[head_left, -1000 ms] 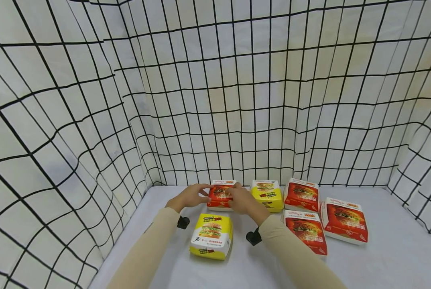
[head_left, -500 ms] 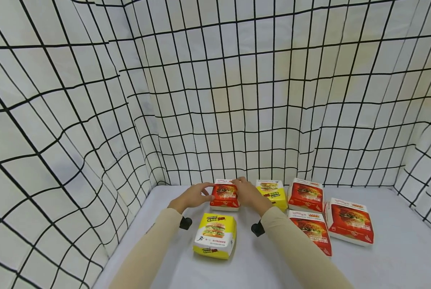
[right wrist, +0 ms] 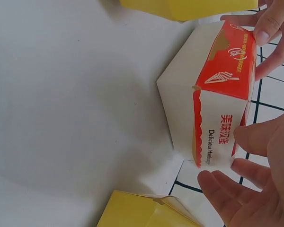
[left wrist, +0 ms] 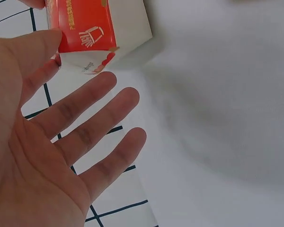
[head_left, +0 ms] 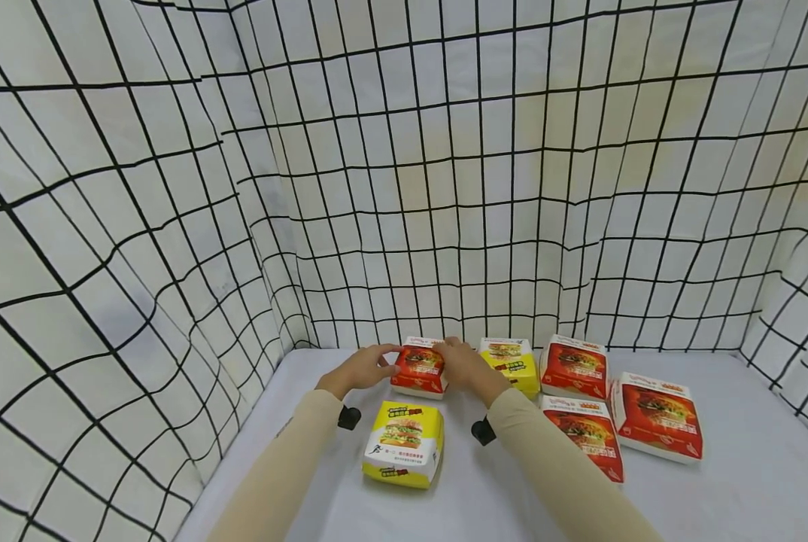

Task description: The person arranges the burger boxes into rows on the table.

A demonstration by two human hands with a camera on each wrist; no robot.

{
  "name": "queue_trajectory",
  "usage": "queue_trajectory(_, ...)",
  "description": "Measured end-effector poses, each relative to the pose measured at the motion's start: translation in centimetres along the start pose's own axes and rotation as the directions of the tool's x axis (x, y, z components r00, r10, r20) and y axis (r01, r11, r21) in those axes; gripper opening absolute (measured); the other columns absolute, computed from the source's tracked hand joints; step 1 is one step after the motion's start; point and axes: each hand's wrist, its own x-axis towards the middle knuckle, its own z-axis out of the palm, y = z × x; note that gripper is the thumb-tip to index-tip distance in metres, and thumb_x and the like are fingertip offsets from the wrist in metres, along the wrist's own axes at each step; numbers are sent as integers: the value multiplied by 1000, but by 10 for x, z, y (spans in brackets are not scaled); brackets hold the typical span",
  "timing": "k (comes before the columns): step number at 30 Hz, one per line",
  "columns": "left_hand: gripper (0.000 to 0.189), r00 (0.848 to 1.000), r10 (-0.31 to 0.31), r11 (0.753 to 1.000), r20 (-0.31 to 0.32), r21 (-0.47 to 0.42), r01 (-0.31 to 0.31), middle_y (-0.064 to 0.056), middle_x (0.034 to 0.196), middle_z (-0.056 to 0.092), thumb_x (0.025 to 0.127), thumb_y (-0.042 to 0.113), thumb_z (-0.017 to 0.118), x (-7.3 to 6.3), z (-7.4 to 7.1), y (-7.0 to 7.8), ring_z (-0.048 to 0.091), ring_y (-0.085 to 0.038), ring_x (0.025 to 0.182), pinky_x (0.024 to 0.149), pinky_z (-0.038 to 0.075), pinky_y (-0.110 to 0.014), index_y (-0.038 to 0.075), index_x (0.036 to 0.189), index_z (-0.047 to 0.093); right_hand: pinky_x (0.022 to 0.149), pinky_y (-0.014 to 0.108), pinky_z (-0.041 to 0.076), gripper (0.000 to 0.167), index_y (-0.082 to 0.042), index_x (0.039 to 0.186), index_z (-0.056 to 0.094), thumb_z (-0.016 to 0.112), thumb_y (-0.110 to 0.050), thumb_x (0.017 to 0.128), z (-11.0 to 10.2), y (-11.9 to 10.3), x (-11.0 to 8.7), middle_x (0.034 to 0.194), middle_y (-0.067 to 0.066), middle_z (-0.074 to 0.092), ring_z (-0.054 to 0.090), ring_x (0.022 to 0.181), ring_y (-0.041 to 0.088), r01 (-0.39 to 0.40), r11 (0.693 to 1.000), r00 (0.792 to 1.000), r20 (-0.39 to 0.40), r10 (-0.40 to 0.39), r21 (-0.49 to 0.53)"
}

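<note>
A red and white burger box (head_left: 419, 366) stands at the back of the white table, between the two hands. My left hand (head_left: 361, 370) is at its left side. In the left wrist view the thumb touches the red face of the box (left wrist: 87, 21), while the other fingers spread out straight. My right hand (head_left: 467, 370) touches the opposite side; in the right wrist view its thumb and fingertips meet the white side panel of the box (right wrist: 217, 125), loosely bent. Closer to me, a yellow and white burger box (head_left: 402, 444) lies between the forearms.
Right of the right hand stands another yellow burger box (head_left: 510, 365). Beyond it are a back red box (head_left: 575, 366), a front red box (head_left: 585, 435) partly behind the right sleeve, and an outer red box (head_left: 657, 415). Black netting over white cloth (head_left: 445, 226) encloses the table's back and sides.
The right hand went from over the red box's face to its right side. Since half a second ago the box has turned slightly and its near edge has shifted a little left. The other boxes stay put.
</note>
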Motion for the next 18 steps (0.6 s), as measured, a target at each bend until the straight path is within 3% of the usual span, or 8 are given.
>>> queue_trajectory(12,42,999,23,1000,-38,-1,-23,-11,109,67,105,22,58,3,-2,-3,61,-19,85,71,51,-33,22,147,56,96,47,53,44,-15,143,56,64,-22,100,3,-3,-9,136,18,46,52,115,32,3,1000,999,-35,-2,25)
queue_trajectory(18,41,998,34,999,-45,-31,-35,-11,102,67,105,20,58,5,0,-8,64,-22,80,67,50,-31,18,146,58,95,46,53,46,-15,144,53,64,-22,100,7,-3,-14,135,17,44,52,114,32,4,1000,999,-39,-3,21)
